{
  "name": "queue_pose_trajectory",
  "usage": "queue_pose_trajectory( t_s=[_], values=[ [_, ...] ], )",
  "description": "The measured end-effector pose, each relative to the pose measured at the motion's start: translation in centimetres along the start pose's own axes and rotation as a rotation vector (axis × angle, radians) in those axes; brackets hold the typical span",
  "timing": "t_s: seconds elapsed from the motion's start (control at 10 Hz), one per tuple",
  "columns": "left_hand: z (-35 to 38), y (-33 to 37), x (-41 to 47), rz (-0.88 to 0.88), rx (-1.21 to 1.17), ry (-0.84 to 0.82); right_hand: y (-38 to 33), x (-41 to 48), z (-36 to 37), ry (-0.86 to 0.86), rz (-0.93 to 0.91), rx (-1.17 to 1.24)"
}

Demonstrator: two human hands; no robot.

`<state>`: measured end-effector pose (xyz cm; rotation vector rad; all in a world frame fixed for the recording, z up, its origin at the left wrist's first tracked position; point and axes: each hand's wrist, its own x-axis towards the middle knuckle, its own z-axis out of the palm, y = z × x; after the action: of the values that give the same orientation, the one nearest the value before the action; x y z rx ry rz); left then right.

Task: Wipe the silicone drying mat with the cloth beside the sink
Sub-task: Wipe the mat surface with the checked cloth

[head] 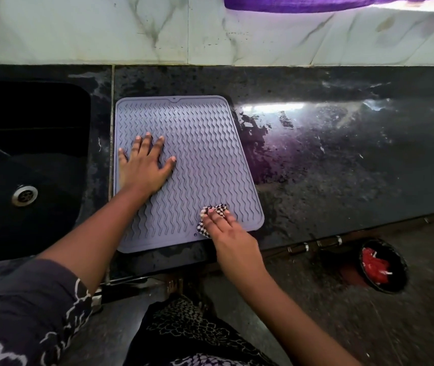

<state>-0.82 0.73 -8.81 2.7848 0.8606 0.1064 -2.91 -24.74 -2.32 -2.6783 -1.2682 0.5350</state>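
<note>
Pressing down with my left hand [146, 169], I keep the fingers spread flat and wide on the lavender silicone drying mat with wavy ridges [200, 154], gripping nothing. The mat lies on the dark speckled stone surface [329, 165], just right of the black sink [25, 159] with its steel drain [24, 195]. My right hand [230, 233] rests palm-down on the black-and-white checked cloth [216, 210], fingers nearly straight, pinning it against the mat's near right corner (the cloth bunches out under my fingertips). Wet patches shine on the surface to the right of the mat. Below the surface's edge, a dark round bin holding something red [383, 266] sits on the floor.
</note>
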Motion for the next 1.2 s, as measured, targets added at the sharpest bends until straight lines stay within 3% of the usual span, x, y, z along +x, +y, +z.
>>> queue_pose_trajectory(
  t_s=[0.2, 0.3, 0.4, 0.6, 0.8, 0.9, 1.0, 1.2],
  values=[
    [-0.2, 0.1, -0.1, -0.003, -0.006, -0.004, 0.5, -2.3, -2.3, -0.078, -0.024, 0.017],
    [-0.2, 0.1, -0.1, -0.004, -0.004, -0.006, 1.8, -0.9, -4.0, 0.051, 0.063, 0.171],
    [-0.3, 0.1, -0.1, -0.006, 0.002, -0.006, 2.3, 2.1, -2.3, 0.199, 0.03, 0.125],
    [-0.3, 0.2, -0.1, -0.007, -0.003, -0.003, 1.3, 0.2, -0.2, 0.046, 0.053, -0.007],
    [-0.3, 0.1, -0.1, -0.004, -0.019, 0.007, -1.3, 1.9, -2.3, 0.105, 0.089, 0.133],
    [-0.5, 0.1, -0.3, -0.002, -0.052, 0.032, -3.6, 1.1, -0.4, -0.041, 0.068, -0.021],
    [-0.6, 0.1, -0.3, -0.003, -0.074, 0.009, -3.7, -0.4, -0.5, -0.13, 0.072, -0.015],
    [-2.4, -0.7, 1.3, -0.003, -0.127, -0.021, -2.0, 5.1, -7.4, 0.009, 0.227, 0.326]
  ],
)
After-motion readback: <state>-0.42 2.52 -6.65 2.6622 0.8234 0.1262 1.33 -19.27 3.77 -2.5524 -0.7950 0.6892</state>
